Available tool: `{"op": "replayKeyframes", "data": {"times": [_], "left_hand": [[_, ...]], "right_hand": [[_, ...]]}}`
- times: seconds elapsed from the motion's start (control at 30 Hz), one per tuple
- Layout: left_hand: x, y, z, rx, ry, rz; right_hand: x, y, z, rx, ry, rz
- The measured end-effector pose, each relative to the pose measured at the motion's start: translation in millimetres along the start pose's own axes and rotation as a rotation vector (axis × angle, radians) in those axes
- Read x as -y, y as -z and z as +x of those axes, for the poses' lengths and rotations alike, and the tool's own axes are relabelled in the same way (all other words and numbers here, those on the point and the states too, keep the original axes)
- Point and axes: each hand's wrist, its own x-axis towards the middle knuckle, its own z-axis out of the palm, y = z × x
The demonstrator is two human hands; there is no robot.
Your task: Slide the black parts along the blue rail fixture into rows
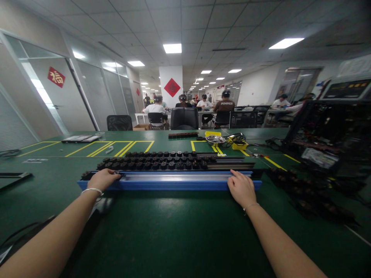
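A long blue channel point(174, 186) lies crosswise in front of me, with a shiny silver metal strip point(176, 177) along its inside. At its left end my left hand point(102, 179) is closed, thumb and fingers pinching a small dark socket-like part point(116, 173) just over the channel. My right hand point(242, 188) grips the channel's right end, the index finger reaching over the inside and the thumb at the front wall. Right behind it are rows of black socket modules point(164, 165) set in long rails point(228, 165). The palm sides of both hands are hidden.
Dark modules point(307, 189) lie in a heap to the right, beside a black equipment rack point(324, 135). Farther back on the green table point(185, 231) are a metal bowl point(216, 140), a yellow tray point(239, 144) with cables, and another dark strip point(182, 135). People sit beyond.
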Motion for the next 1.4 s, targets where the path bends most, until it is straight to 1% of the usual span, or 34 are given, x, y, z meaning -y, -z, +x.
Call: {"op": "replayKeyframes", "data": {"times": [0.33, 0.5, 0.77, 0.97, 1.2, 1.4], "left_hand": [[-10, -8.4, -3, -0.027, -0.018, -0.012], [-15, -12.6, -4, -0.069, -0.011, -0.028], [-25, -11.5, -12, -0.099, -0.031, -0.052], [-26, -11.2, -13, -0.116, -0.045, -0.062], [-27, -11.2, -14, -0.095, -0.029, -0.058], [-27, -17.0, -11, -0.094, -0.030, -0.074]], "right_hand": [[0, 0, 0, 0.006, -0.004, 0.012], [1, 1, 0, 0.007, -0.010, -0.002], [0, -1, 0, 0.001, -0.009, -0.001], [1, -1, 0, -0.004, -0.017, 0.012], [0, -1, 0, -0.009, -0.007, 0.017], [-1, -3, 0, -0.020, 0.006, -0.005]]}}
